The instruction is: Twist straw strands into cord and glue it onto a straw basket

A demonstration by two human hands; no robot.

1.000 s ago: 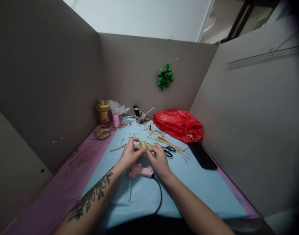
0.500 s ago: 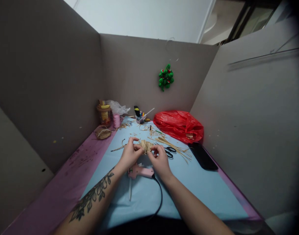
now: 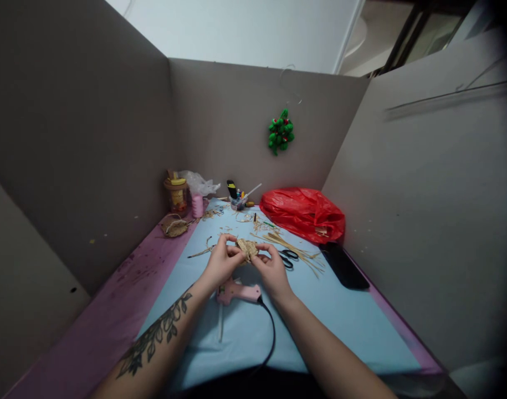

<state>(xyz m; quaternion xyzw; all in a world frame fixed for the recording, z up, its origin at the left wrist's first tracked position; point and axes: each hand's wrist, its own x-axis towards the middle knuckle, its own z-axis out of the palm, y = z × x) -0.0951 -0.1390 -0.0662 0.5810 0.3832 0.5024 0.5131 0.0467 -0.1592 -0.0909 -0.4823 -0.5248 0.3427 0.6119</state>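
A small woven straw piece (image 3: 247, 249) is held up over the table between both hands. My left hand (image 3: 225, 259) pinches its left side between thumb and fingers. On the right side, my right hand (image 3: 271, 266) grips it the same way, fingers closed. A pink glue gun (image 3: 239, 291) lies on its side just below the hands, a clear glue stick (image 3: 220, 322) poking out of it and a black cord running toward me. Black-handled scissors (image 3: 290, 258) lie right of my right hand, their blades partly hidden.
Loose straw strips (image 3: 297, 250) spread at right, near a dark phone-like slab (image 3: 343, 267) and a red plastic bag (image 3: 305, 211). At the back left stand a lidded jar (image 3: 178, 198), pink thread spool (image 3: 197, 206) and a woven straw piece (image 3: 174, 226). Grey panels enclose the table.
The straw piece has turned between my fingers and now shows a flatter, broader woven face. My right fingers have shifted slightly along its edge. Everything on the table stays put.
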